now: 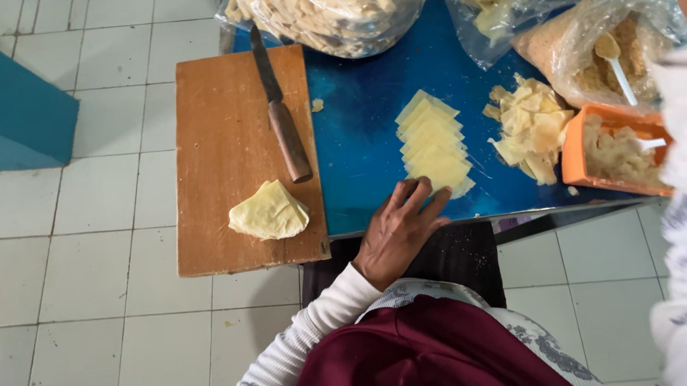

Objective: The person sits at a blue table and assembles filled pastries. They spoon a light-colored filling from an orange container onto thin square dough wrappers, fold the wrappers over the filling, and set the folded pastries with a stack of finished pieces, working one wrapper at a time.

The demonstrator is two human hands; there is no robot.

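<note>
On glossy blue table (362,129): left hand (395,235) w/ fingers (415,195) touching thin yellow square wrappers (433,144).

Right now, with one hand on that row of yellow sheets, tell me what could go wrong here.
1. The knife lies loose along the cutting board edge beside the left hand; a reach toward the folded dough could brush its blade.
2. The cutting board seems to overhang the blue table; pressing its outer side might tip it.
3. The overlapped sheets sit near the table's front edge and could slide off.
</note>
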